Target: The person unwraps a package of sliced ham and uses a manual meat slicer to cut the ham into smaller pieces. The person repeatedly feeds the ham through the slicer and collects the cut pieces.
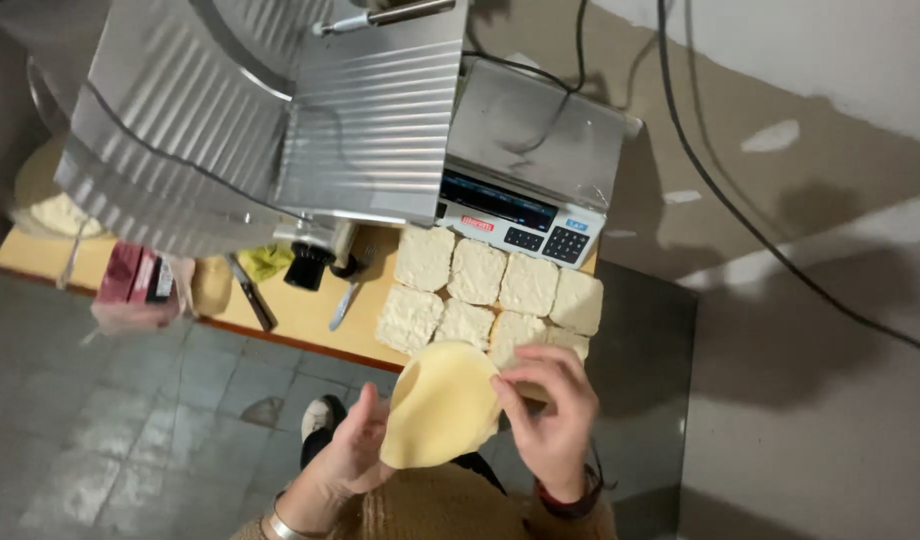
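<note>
— Two hands are in view, low in the frame. What lies furthest left?

— On the left end of the yellow counter [310, 318] sits a pale heap in a clear bag [55, 212], then a pink and dark packet [132, 275] at the counter's edge. Above them looms the ribbed steel body of a slicing machine [270, 110].

— And under the machine?

— A black-handled knife [252, 293] lies near the counter's front edge, a black knob [306, 266] hangs beside it, and a second blade [343, 304] lies just to the right.

— Now the hands.

— The left hand [352, 452], a metal bangle [285, 525] on its wrist, cups the lower left edge of a round, pale yellow slice [442, 405]; fingers curl behind it, thumb on the front. The slice is held up in the air, tilted, just in front of the counter's edge and over the grey floor [110, 420].

— The other one?

— The right hand [555, 415] pinches the slice's right rim between thumb and fingertips, lightly closed on it.

— Behind them?

— White crumbly slabs [485, 290] lie side by side in two rows, touching one another. Beyond them stands a weighing scale [525, 165] with a keypad, and dark cables [740, 215] run along the wall on the right.
</note>
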